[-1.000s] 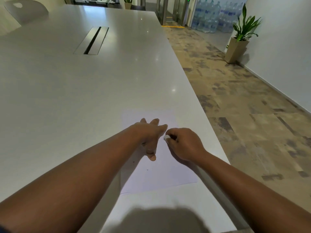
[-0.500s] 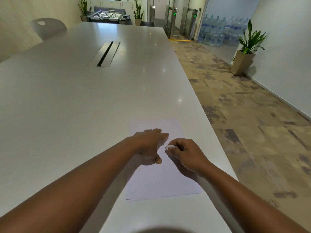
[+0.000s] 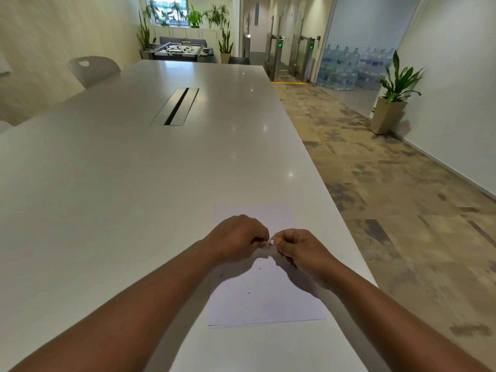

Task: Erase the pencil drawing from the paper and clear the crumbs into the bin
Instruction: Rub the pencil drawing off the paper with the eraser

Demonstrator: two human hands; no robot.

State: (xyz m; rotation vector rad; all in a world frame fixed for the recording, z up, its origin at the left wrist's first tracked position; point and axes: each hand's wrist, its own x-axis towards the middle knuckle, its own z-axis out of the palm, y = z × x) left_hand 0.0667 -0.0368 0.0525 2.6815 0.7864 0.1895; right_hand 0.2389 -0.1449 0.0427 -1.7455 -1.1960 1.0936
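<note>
White eraser (image 3: 271, 242) pinched in my right hand (image 3: 298, 248), left hand (image 3: 237, 234) curled, fingertips meeting it | paper (image 3: 264, 299) at 6 o'clock on surface (image 3: 134, 183), crumbs (image 3: 259, 268) scattered | step: erasing, likely finishing | next: gather crumbs; bin unseen

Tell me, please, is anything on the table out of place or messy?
Only small things: a few dark crumbs lie scattered on the paper, near the hands. The paper sits slightly askew near the table edge. No bin is in view.
</note>
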